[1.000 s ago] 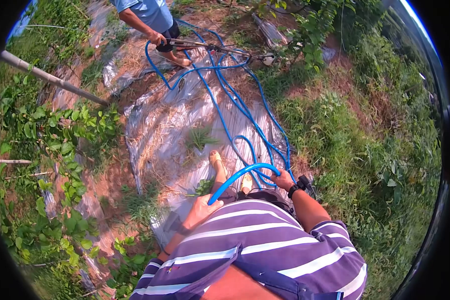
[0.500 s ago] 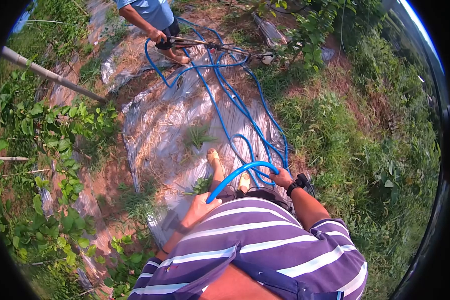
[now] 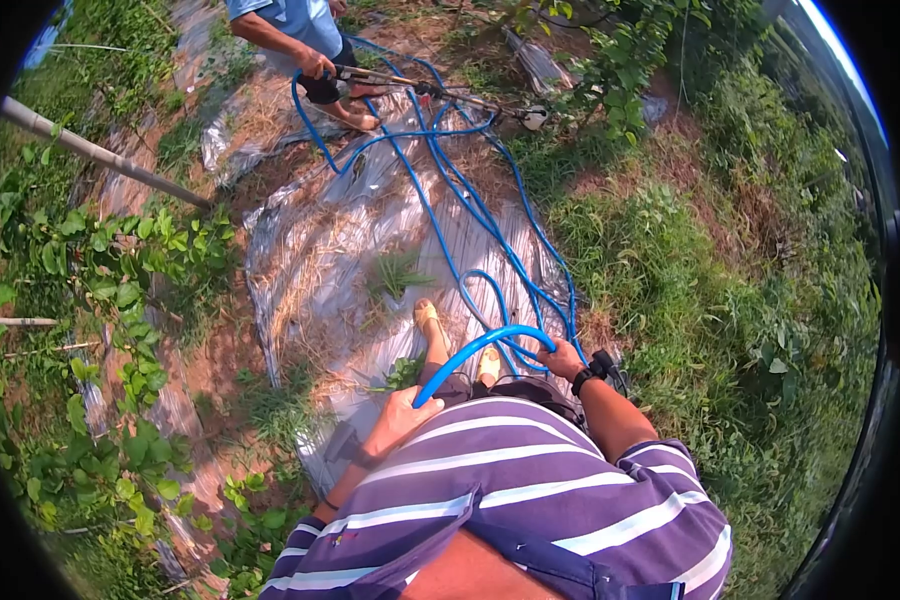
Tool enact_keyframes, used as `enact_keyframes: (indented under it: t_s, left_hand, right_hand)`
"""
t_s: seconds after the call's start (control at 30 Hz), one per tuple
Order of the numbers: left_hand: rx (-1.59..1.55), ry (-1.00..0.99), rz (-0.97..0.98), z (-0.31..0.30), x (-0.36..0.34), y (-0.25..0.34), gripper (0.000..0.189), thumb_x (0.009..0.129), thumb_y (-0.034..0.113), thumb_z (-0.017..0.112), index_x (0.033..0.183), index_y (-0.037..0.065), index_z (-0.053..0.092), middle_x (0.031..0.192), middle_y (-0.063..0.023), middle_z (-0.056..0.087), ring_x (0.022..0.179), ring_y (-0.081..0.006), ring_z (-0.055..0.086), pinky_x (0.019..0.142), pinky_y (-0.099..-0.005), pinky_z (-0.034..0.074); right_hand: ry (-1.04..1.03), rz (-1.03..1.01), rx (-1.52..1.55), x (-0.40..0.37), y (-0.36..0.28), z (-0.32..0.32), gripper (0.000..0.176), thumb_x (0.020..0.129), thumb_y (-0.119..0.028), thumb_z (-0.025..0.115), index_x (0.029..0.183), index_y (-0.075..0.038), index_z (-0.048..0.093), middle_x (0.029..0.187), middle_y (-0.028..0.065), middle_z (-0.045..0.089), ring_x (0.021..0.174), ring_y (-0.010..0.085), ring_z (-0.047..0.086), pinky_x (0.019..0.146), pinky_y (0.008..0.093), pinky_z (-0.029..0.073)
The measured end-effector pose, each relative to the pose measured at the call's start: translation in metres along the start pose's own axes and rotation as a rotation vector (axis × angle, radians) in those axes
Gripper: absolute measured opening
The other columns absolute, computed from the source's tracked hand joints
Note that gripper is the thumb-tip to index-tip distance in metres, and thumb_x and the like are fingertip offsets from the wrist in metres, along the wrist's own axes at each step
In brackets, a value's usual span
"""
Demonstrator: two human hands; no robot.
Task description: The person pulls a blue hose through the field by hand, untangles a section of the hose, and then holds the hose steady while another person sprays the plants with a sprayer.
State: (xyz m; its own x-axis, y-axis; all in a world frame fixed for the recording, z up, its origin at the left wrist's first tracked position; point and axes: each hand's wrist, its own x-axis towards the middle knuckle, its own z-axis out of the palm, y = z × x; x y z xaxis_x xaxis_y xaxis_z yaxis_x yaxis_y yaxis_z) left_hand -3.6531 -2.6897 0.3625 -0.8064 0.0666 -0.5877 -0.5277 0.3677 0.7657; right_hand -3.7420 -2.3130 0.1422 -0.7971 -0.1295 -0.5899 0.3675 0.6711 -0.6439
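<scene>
A thick blue hose [image 3: 475,347] arches in front of my waist between my two hands. My left hand [image 3: 402,418] is closed around one part of it, near my shirt. On the other side, my right hand [image 3: 562,358], with a dark watch on the wrist, grips the hose too. From there the hose runs down to several loose lengths [image 3: 480,210] lying on the pale ground sheet. Farther off, another person's hand [image 3: 315,66] holds a long spray wand [image 3: 435,91] with blue hose attached.
Silvery plastic sheeting [image 3: 340,240] with dry straw covers the ground ahead. Leafy plants [image 3: 120,270] and a slanting pole [image 3: 100,153] stand at the left. Thick grass [image 3: 660,270] grows along the right. My feet [image 3: 428,318] are beside the hose loops.
The other person's upper body and hand have shifted slightly. My hands keep the same hold on the hose, almost unmoved.
</scene>
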Motion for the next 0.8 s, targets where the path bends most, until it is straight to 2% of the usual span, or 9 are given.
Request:
enact_keyframes:
  t_s: [0.23,0.57,0.73,0.8]
  left_hand:
    - [-0.029,0.001,0.021,0.001,-0.002,0.001,0.032,0.088,0.031,0.075,0.087,-0.001,0.067,0.069,-0.0037,0.062,0.069,-0.0092,0.055,0.063,-0.0314,0.048]
    - [0.0,0.004,0.003,0.002,-0.003,0.0,0.032,0.088,0.031,0.075,0.087,0.0,0.068,0.071,-0.0053,0.064,0.07,-0.0096,0.057,0.064,-0.0314,0.048]
    - [-0.011,-0.027,-0.012,0.0,-0.006,0.008,0.033,0.088,0.032,0.075,0.087,0.0,0.067,0.071,-0.0023,0.061,0.071,-0.0087,0.054,0.064,-0.0306,0.047]
    - [0.018,-0.015,-0.016,-0.002,-0.009,0.015,0.033,0.088,0.03,0.074,0.086,-0.001,0.066,0.072,-0.001,0.059,0.07,-0.0082,0.053,0.063,-0.0303,0.047]
  right_hand:
    - [0.013,0.015,-0.03,0.0,0.007,0.004,0.02,0.078,-0.028,0.073,0.084,-0.009,0.071,0.075,0.0096,0.069,0.073,0.0186,0.067,0.07,0.0365,0.052]
    - [0.047,0.018,-0.025,-0.001,0.006,0.005,0.023,0.078,-0.028,0.076,0.088,-0.007,0.073,0.078,0.0088,0.071,0.075,0.0188,0.068,0.07,0.0358,0.053]
    - [0.018,0.021,-0.06,0.0,0.007,0.004,0.023,0.078,-0.029,0.074,0.087,-0.008,0.073,0.077,0.0094,0.071,0.076,0.0183,0.069,0.071,0.0359,0.053]
    - [-0.028,0.087,-0.035,0.003,0.006,0.003,0.023,0.079,-0.029,0.072,0.087,-0.008,0.073,0.078,0.0097,0.072,0.077,0.0193,0.07,0.072,0.0364,0.053]
